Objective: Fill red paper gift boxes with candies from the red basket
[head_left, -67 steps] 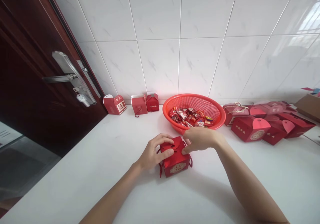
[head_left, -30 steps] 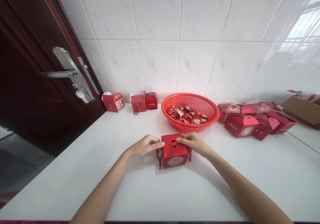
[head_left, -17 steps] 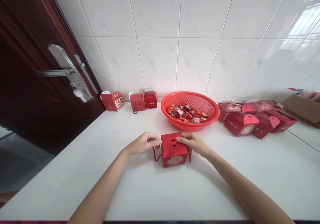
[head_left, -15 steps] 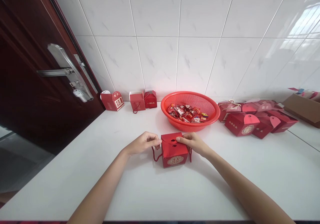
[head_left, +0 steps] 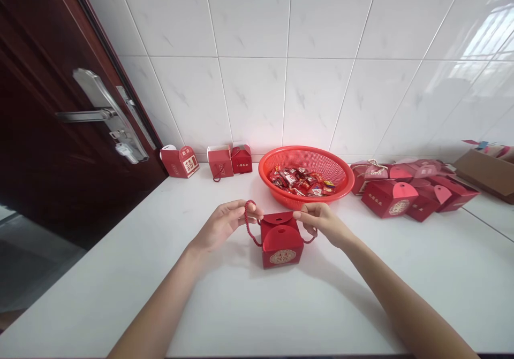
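A small red box point(head_left: 282, 246) with a round pale emblem on its front stands on the white table, its rounded top flaps partly raised. My left hand point(head_left: 225, 222) is at the box's left side, its fingers closed on the left red cord point(head_left: 249, 230), which arches up in a loop. On the other side, my right hand point(head_left: 321, 221) has its thumb near the top right corner of the box, and its curled fingers hold the right red cord point(head_left: 310, 239).
Behind the box stands a red plastic basket point(head_left: 307, 203) of wrapped sweets. Three small red boxes point(head_left: 220, 161) line the wall at the left. Several red boxes point(head_left: 389, 198) and a brown carton point(head_left: 484, 174) are at the right. A dark door point(head_left: 36, 134) borders the left.
My left hand has risen slightly and turned, lifting the left cord into a loop. My right thumb has moved off the top flaps, which now stand further apart.
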The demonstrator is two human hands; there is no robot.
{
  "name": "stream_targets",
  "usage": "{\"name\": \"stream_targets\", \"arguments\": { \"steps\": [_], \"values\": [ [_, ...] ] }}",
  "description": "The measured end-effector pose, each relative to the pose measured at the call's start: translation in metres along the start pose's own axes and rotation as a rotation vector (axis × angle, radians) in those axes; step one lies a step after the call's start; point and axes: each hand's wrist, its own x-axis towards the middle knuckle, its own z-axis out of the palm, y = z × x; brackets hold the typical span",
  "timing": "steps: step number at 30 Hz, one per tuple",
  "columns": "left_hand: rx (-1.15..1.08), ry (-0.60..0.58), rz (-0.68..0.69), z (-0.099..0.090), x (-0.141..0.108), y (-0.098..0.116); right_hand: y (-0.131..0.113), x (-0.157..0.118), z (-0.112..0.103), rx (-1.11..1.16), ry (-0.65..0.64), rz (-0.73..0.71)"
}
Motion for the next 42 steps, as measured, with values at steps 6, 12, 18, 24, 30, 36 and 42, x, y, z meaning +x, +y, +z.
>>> {"name": "stream_targets", "arguments": {
  "steps": [6, 12, 18, 24, 30, 36, 42],
  "values": [
    [0.267, -0.006, 0.164, 0.016, -0.003, -0.016, -0.018, -0.011, -0.015, 0.181, -0.056, -0.149],
    [0.533, -0.12, 0.351, 0.037, -0.007, -0.028, -0.019, -0.017, -0.015, 0.145, -0.077, -0.222],
    [0.689, -0.009, 0.405, 0.049, -0.005, -0.035, -0.023, -0.02, -0.009, 0.057, -0.112, -0.241],
    [0.87, 0.065, 0.361, 0.07, 0.001, -0.03, -0.032, -0.022, 0.001, -0.153, -0.13, -0.283],
    [0.95, 0.124, 0.364, 0.091, 0.016, -0.026, -0.03, -0.016, 0.018, -0.096, -0.09, -0.213],
    [0.773, 0.046, 0.329, 0.087, 0.024, -0.031, -0.03, -0.013, 0.01, 0.225, 0.027, -0.143],
    [0.638, 0.214, 0.419, 0.07, 0.016, -0.037, -0.036, -0.012, 0.003, 0.274, 0.106, -0.139]
  ]
}}
